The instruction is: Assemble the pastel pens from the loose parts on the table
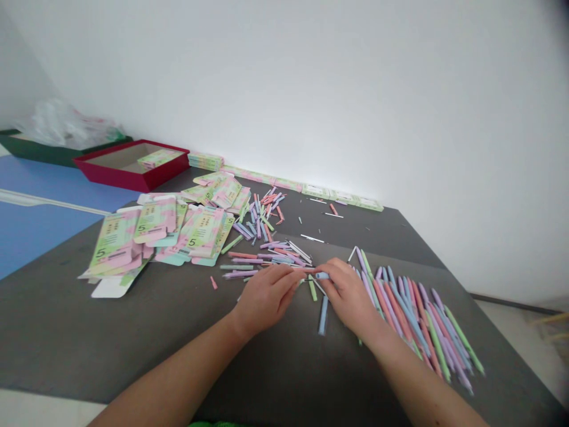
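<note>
Both my hands rest on a dark grey table (89, 332) among pastel pen parts. My left hand (267, 293) has its fingers curled, pinching a thin pink pen piece (306, 270) near its end. My right hand (349, 293) is closed too, its fingertips holding a light blue pen piece (322, 276) right beside the pink one. A blue barrel (323, 315) and a green barrel (312, 289) lie between the two hands. To the right of my right hand lies a row of assembled pastel pens (422, 320).
A scattered pile of loose pen parts (267, 237) lies beyond my hands. Flat pastel cardboard packets (155, 231) are heaped at left. A red tray (128, 163) and a green tray (40, 148) stand at the far left. Packets (338, 196) line the white wall.
</note>
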`<state>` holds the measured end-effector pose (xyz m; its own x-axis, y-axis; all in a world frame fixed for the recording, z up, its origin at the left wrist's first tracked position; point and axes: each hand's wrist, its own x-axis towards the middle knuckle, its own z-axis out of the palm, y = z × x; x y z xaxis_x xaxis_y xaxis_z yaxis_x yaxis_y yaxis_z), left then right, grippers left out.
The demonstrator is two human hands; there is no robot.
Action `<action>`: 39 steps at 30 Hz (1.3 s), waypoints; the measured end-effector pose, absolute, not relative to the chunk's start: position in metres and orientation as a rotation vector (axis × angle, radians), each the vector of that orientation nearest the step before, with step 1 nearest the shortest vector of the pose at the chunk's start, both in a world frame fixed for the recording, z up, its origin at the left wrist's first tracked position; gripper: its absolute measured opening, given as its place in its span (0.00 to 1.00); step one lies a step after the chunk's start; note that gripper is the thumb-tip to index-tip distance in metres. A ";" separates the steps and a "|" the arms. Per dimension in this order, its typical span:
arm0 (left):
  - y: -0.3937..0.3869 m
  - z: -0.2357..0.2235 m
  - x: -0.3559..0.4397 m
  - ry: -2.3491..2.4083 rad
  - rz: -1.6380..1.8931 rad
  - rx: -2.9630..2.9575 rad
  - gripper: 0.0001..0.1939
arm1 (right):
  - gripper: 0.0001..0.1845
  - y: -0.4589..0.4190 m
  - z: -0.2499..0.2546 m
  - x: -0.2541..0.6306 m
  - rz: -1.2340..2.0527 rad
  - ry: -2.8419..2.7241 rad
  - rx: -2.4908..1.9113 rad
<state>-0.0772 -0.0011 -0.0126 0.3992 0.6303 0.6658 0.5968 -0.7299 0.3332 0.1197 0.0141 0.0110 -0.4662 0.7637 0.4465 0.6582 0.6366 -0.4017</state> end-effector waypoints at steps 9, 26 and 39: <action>0.002 -0.013 -0.075 1.268 1.133 2.685 0.14 | 0.09 0.016 0.003 0.124 0.070 -2.342 -1.135; 0.006 -0.023 -0.072 1.262 0.695 2.744 0.22 | 0.08 0.020 -0.013 0.110 -0.341 -2.623 -1.319; 0.010 -0.031 -0.067 1.227 0.769 2.521 0.14 | 0.11 0.024 -0.007 0.096 -0.293 -2.703 -1.240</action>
<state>-0.0674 0.0104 -0.0305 0.5105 0.7833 0.3547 0.6608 -0.6213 0.4210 0.0955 0.0244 -0.0074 -0.6459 0.7314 0.2189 0.7613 0.6385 0.1129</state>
